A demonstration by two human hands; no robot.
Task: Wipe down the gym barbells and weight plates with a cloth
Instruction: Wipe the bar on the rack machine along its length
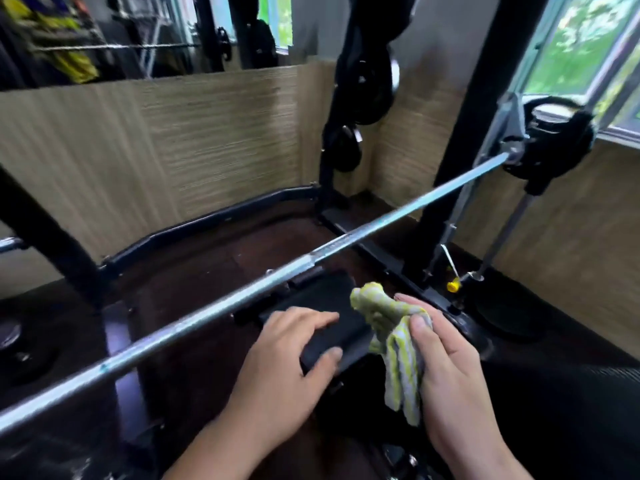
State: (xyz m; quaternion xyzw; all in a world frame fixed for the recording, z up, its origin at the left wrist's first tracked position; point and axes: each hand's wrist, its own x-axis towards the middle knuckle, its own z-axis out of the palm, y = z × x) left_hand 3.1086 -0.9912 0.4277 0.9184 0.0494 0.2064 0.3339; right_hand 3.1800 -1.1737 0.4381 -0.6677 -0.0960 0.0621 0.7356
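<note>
Cloth: soft, light, bunched in right hand, near barbell | Barbell: racked, crossing frame diagonally; likely heavy, rigid, slick steel, wrap cloth around shaft | Left hand: fingers loosely spread, gripping nothing.

Place: small home gym
Evidence: steel barbell on black rack, hanging weight plates, wall mirror

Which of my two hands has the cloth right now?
The right hand has it: the yellow-green striped cloth is bunched in its grip, clear of the barbell. The left hand is open and holds nothing.
</note>
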